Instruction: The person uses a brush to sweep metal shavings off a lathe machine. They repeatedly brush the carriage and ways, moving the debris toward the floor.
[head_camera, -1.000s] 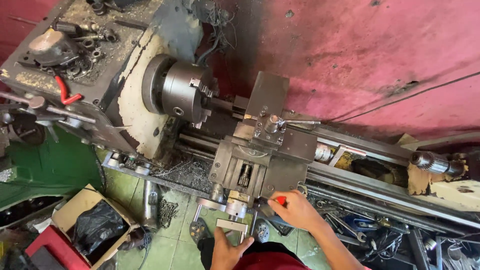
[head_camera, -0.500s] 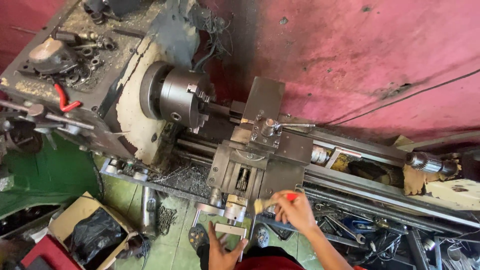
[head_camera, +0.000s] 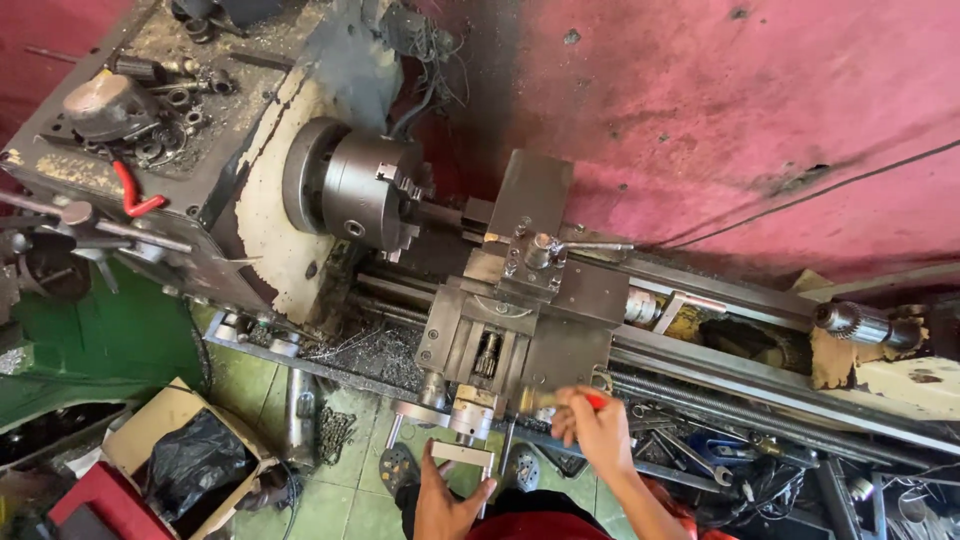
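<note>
I look down on an old metal lathe (head_camera: 700, 330). Its chuck (head_camera: 365, 190) sits at the left and the carriage with tool post (head_camera: 530, 260) stands in the middle. My left hand (head_camera: 450, 495) grips the cross-slide crank handle (head_camera: 465, 452) at the carriage's near side. Just to its right, my right hand (head_camera: 592, 430) is closed on a small tool with a red handle (head_camera: 596, 400), held against the carriage apron's front. The tool's tip is blurred.
The tailstock chuck (head_camera: 860, 325) lies at the far right. Metal chips (head_camera: 365, 350) fill the tray under the bed. Wrenches and tools (head_camera: 700, 455) lie below at right. A cardboard box with a black bag (head_camera: 185, 455) stands on the green floor. A red wall rises behind.
My right hand with the red-handled tool has shifted slightly up toward the carriage front. The left hand stays on the crank. The view has tilted a little.
</note>
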